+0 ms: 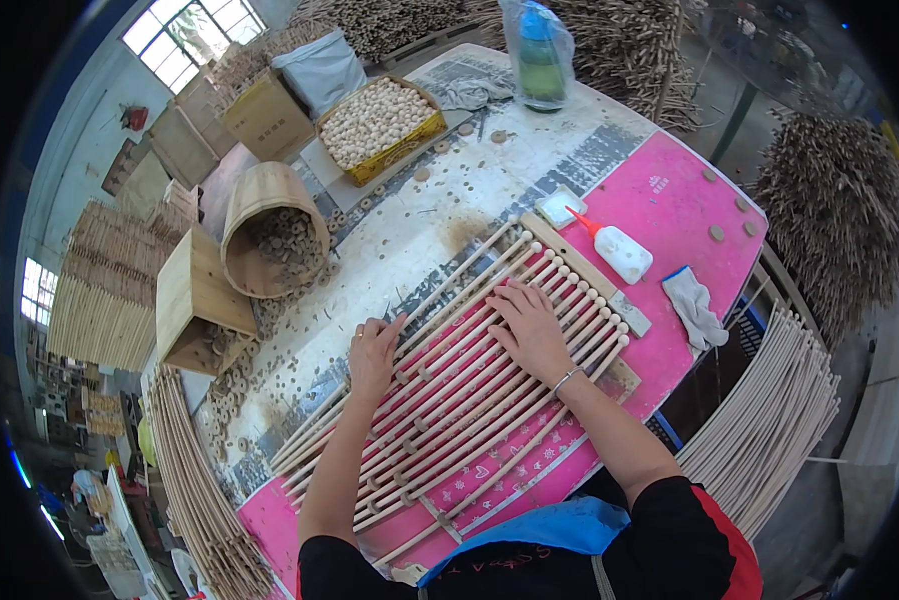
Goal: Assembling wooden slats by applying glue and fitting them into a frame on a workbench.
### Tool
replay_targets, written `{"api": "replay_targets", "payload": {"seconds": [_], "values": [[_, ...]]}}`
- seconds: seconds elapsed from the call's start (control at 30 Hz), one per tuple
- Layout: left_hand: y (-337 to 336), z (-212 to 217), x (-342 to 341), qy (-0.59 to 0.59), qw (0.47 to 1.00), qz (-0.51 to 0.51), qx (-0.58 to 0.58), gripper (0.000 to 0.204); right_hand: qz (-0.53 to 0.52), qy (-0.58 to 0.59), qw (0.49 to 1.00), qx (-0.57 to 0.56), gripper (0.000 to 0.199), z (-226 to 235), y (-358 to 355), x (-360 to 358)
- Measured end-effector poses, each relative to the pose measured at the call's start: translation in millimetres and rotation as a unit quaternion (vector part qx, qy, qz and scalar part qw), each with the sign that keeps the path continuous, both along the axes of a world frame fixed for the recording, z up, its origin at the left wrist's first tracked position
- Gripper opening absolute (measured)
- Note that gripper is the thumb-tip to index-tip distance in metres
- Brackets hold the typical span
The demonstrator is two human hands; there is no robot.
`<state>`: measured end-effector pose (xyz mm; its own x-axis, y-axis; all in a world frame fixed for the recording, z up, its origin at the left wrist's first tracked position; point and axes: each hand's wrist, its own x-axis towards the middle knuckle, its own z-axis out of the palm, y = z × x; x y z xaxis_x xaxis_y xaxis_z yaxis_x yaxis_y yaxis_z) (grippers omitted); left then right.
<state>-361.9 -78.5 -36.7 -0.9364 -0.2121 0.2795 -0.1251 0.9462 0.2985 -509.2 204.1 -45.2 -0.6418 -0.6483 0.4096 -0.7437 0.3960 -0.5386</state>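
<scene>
Several thin wooden rods (pixel 469 345) lie side by side in a slanting row before me. Many have a round wooden ball at the far right end and a small wooden ring farther down. Against those ball ends sits a wooden stop bar (pixel 569 262). My right hand (pixel 534 325) rests on the rods near the balls, fingers spread. At the row's left edge, my left hand (pixel 372 360) touches the outer rods, its thumb and fingers apart; I see nothing gripped in it. A ring is on a finger of this hand, a bracelet on the right wrist.
Beyond the right hand are a white glue bottle (pixel 621 253) with a red tip, a small white dish (pixel 561 207) and a glove (pixel 694 308). A yellow crate of balls (pixel 406 150), a wooden bucket (pixel 251 235) and a wooden box (pixel 191 300) stand left. Rod bundles (pixel 769 420) flank the table.
</scene>
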Motion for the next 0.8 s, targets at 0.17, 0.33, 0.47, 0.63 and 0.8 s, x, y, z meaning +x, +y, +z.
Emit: {"api": "replay_targets", "payload": {"seconds": [0.17, 0.33, 0.47, 0.63, 0.8], "values": [[1.5, -5.1, -0.6, 0.036, 0.999, 0.021, 0.032, 0.04, -0.002, -0.005, 1.0, -0.01, 0.043, -1.3, 1.7, 0.3], [2.3, -3.0, 6.2, 0.03, 0.999, 0.021, 0.038, 0.037, 0.003, -0.014, 1.0, -0.017, 0.042, -4.7, -1.6, 1.5], [27.7, -6.8, 4.8, 0.031, 0.999, 0.032, 0.029, 0.032, -0.001, -0.005, 0.999, -0.034, 0.04, -4.9, 1.1, 0.6], [59.1, -12.5, 4.2, -0.027, 0.993, 0.117, -0.011, 0.046, 0.013, -0.035, 0.996, -0.075, 0.037, -6.7, 2.4, -4.5], [66.1, -31.4, 3.9, -0.06, 0.983, 0.173, -0.031, 0.062, 0.085, -0.224, 0.939, -0.248, 0.034, 22.2, 24.6, -26.5]]}}
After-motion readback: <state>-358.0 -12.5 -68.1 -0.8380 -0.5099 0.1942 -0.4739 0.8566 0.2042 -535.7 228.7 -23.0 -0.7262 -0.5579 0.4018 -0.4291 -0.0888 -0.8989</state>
